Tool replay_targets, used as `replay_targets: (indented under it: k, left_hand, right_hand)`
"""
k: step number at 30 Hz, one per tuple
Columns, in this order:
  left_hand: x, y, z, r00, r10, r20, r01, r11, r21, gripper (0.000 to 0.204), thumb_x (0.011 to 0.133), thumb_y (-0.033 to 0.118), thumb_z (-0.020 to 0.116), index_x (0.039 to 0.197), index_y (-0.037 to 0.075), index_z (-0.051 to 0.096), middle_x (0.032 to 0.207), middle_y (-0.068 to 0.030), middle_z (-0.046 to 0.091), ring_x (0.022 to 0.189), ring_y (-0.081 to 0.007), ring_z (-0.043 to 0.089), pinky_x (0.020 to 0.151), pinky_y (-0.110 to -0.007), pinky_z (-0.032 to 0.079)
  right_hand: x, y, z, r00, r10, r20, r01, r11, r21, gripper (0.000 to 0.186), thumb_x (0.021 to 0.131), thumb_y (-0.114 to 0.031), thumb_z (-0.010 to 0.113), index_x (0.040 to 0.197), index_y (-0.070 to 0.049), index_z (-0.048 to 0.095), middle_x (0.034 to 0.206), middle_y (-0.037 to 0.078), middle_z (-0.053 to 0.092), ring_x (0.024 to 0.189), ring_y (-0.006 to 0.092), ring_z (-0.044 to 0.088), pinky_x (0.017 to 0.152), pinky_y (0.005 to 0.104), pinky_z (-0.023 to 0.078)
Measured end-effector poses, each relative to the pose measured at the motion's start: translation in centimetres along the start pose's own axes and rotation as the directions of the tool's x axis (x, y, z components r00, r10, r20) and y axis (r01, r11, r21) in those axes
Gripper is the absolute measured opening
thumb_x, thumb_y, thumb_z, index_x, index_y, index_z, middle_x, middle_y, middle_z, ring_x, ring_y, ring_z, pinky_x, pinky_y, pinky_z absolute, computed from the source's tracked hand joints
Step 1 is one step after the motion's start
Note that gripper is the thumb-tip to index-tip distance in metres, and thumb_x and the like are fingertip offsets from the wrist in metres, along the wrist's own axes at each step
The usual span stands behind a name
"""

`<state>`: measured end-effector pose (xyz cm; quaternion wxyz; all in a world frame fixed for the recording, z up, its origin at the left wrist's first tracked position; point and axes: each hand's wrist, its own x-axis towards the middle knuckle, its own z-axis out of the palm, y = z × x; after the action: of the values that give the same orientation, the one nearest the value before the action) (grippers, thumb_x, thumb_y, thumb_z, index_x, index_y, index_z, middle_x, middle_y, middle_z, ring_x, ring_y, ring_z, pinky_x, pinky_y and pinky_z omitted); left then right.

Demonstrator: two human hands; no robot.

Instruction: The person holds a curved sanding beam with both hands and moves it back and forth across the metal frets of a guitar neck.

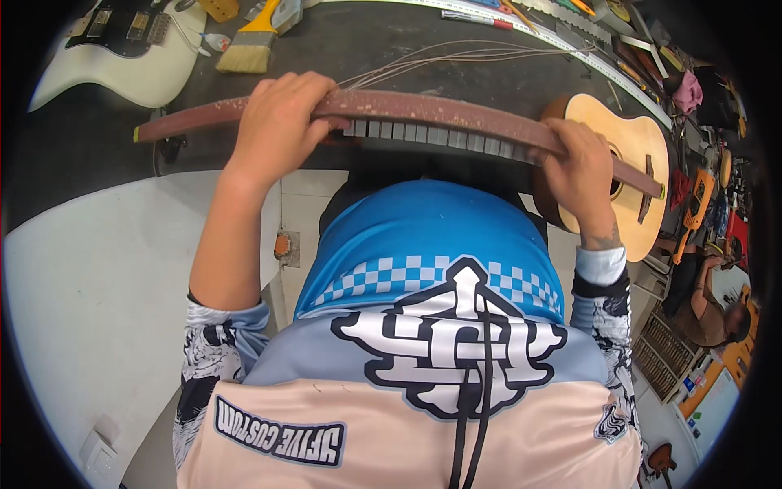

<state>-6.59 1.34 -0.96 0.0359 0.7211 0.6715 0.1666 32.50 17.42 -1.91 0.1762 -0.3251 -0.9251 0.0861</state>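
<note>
both forearms are raised from the lower edge toward the long reddish-brown bar (423, 110), which serves as the landmark. the left hand (277, 122) is laid over the bar left of its middle, palm down, fingers curled over the far edge, wrist slightly bent, forearm bare up to a rolled patterned sleeve. the right hand (578, 167) is closed around the bar near its right end, knuckles up, wrist tattooed, sleeve pushed back just below it.
</note>
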Motion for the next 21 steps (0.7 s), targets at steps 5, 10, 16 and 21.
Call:
replay_targets:
  k: [5,10,16,21]
  left_hand:
    - [-2.3,1.7,0.1,1.000,0.015,-0.014,-0.015,1.000,-0.006,0.040,0.079,0.007,0.081,0.117,0.007,0.069,0.110,-0.0058,0.072,0.105,-0.0296,0.067,0.093,-0.043,0.046]
    - [-1.6,1.8,-0.1,1.000,0.019,-0.014,-0.019,1.000,0.008,0.039,0.080,0.008,0.081,0.117,0.007,0.069,0.106,-0.0062,0.071,0.103,-0.0296,0.066,0.093,-0.043,0.046]
    - [1.0,-0.2,0.4,0.999,-0.022,0.025,0.022,1.000,0.006,0.040,0.084,0.018,0.086,0.118,0.006,0.069,0.104,-0.0077,0.071,0.101,-0.0305,0.067,0.092,-0.043,0.047]
    - [0.9,0.2,0.2,0.999,-0.020,0.033,0.020,1.000,0.000,0.039,0.083,0.014,0.084,0.118,0.006,0.069,0.105,-0.0084,0.071,0.102,-0.0311,0.066,0.091,-0.042,0.046]
  right_hand:
    - [-2.5,-1.2,-0.7,1.000,-0.003,0.003,0.003,1.000,0.021,0.040,0.076,-0.015,0.087,0.113,-0.008,0.074,0.103,0.009,0.076,0.097,0.0338,0.071,0.085,0.0430,0.048]
    - [-1.7,-0.8,-0.7,0.999,-0.035,-0.032,0.035,0.999,-0.004,0.036,0.079,-0.019,0.089,0.111,-0.011,0.074,0.097,0.005,0.074,0.093,0.0292,0.070,0.082,0.0427,0.046]
    - [0.6,1.4,0.2,1.000,-0.021,-0.018,0.021,1.000,-0.001,0.036,0.081,-0.023,0.089,0.111,-0.010,0.075,0.096,0.006,0.076,0.090,0.0302,0.070,0.080,0.0423,0.046]
    - [0.6,1.4,0.1,1.000,-0.020,-0.021,0.020,1.000,0.019,0.035,0.082,-0.024,0.089,0.111,-0.010,0.075,0.097,0.006,0.076,0.090,0.0304,0.070,0.080,0.0423,0.046]
